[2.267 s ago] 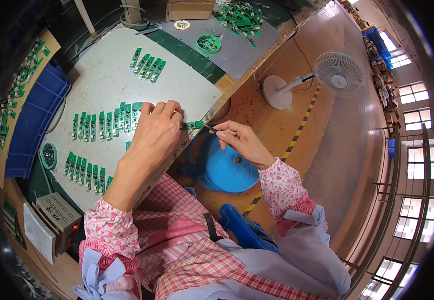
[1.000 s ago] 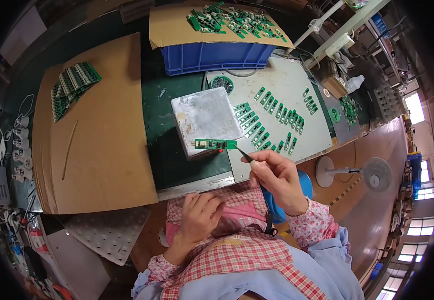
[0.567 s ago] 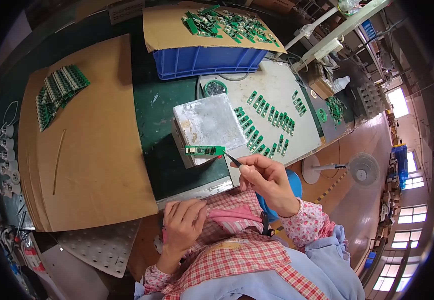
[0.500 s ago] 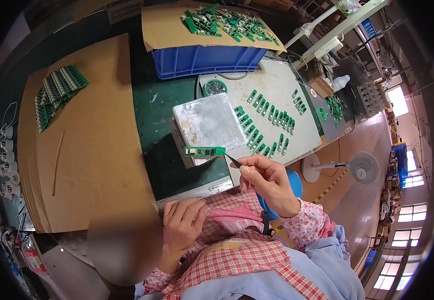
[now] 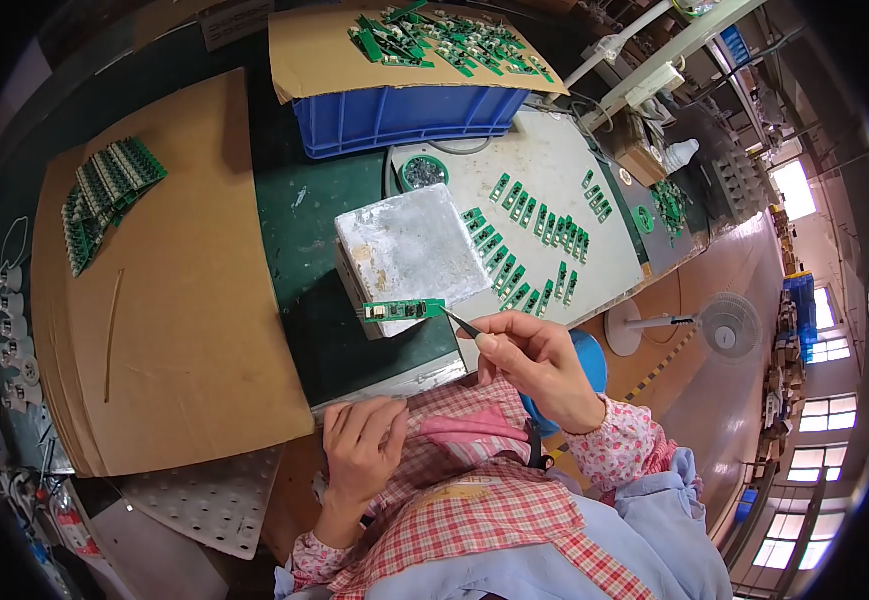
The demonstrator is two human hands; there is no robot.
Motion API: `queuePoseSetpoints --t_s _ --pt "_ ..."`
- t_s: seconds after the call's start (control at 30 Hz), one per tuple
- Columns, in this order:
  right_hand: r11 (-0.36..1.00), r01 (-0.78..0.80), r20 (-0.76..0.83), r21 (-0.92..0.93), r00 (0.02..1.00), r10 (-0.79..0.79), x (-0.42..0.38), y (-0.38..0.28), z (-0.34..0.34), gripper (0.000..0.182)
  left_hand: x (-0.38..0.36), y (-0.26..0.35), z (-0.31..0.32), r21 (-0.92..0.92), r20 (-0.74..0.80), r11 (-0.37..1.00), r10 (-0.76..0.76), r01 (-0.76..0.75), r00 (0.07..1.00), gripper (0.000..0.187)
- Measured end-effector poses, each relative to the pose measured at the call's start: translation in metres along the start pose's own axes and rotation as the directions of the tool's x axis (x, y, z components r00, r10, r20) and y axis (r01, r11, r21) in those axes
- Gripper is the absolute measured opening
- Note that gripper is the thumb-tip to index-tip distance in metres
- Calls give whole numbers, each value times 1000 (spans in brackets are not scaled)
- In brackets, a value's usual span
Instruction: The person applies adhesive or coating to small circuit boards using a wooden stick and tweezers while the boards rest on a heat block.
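A small green circuit board (image 5: 403,310) is held level in the tips of a pair of tweezers (image 5: 461,323), pinched at its right end, over the near edge of a silvery metal block (image 5: 406,247) on the counter (image 5: 299,215). The tweezers are closed on the board by the right hand (image 5: 531,362), thumb and forefinger pressed together on the shanks. The left hand (image 5: 359,448) is curled loosely and rests in the lap on a red checked apron (image 5: 454,500); nothing can be seen held in it. To the right of the block, on a pale work mat (image 5: 554,160), rows of like green boards (image 5: 524,245) are laid out in short slanted lines, with a small round green dish (image 5: 420,172) at the far side. Beyond, a blue plastic crate (image 5: 404,115) carries a sheet of cardboard heaped with loose boards (image 5: 434,40). To the left, a large cardboard sheet (image 5: 154,270) bears a fanned stack of boards (image 5: 104,195) at its far left corner. A standing fan (image 5: 724,325) is seen on the floor at the right. For the step in hand, it is judged that the pinch is best kept firm at the very end of the board, the board kept flat and square to the block's edge, and the wrist steadied so that the long free end does not dip or swing.
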State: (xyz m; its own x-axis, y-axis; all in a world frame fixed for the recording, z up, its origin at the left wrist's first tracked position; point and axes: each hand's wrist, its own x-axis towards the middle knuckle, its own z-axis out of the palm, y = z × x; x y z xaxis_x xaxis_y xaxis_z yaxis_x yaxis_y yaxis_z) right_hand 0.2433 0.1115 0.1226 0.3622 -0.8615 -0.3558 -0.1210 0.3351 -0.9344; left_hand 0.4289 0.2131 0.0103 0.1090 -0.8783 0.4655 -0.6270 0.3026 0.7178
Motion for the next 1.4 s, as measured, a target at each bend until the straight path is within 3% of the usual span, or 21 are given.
queuePoseSetpoints --t_s 0.4,0.57,0.77,0.87,0.93,1.0,1.1,1.2,1.3,1.4 --pt "998 -47 -26 41 999 48 -14 -10 -12 25 2 -2 -8 44 -53 999 10 -8 999 18" --pt "999 49 -168 8 985 -47 -33 18 -38 27 3 -14 -35 207 -146 976 -39 69 989 18" --pt "990 104 -294 98 953 -71 -58 47 -62 26 8 -75 -83 543 -348 788 -105 291 932 13" --pt "989 98 -309 108 949 -60 -72 57 -71 25 20 -128 -125 660 -424 636 -125 400 897 21" --pt "986 98 -307 138 950 -51 -80 65 -77 24 32 -145 -153 818 -400 408 -104 406 911 28" --pt "976 96 -310 198 950 -30 -88 71 -82 23 38 -169 -175 844 -420 229 -282 486 863 35" --pt "961 97 -319 260 948 -10 -94 82 -87 23 49 -184 -194 861 -402 115 -441 495 802 35" --pt "946 97 -310 310 951 4 -95 90 -84 23 56 -191 -208 937 -249 84 -525 340 814 36" --pt "941 82 -267 329 964 10 -92 101 -84 23 57 -187 -215 936 -126 213 -542 280 831 35" --pt "954 44 -235 296 972 28 -85 98 -79 22 55 -180 -213 930 -93 249 -552 270 829 33"
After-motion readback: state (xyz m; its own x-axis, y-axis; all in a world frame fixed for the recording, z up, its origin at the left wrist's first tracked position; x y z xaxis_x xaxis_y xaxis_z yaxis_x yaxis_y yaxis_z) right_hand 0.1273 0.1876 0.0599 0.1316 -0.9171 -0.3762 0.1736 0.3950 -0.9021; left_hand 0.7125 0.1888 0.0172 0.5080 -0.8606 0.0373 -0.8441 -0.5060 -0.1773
